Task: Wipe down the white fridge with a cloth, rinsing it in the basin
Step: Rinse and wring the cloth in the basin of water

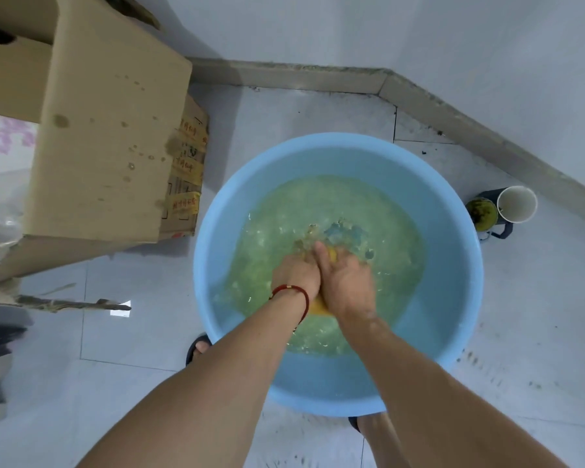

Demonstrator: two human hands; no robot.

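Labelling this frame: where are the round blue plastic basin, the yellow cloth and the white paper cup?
Round blue plastic basin (453,211): head view, bare inner wall.
Yellow cloth (319,307): head view, fold between wrists.
White paper cup (517,206): head view, inside.

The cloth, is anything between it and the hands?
No, nothing is between them. Both the left hand and the right hand grip the yellow cloth directly, squeezing it in the greenish water of the blue basin. Only bits of the cloth show between the hands.
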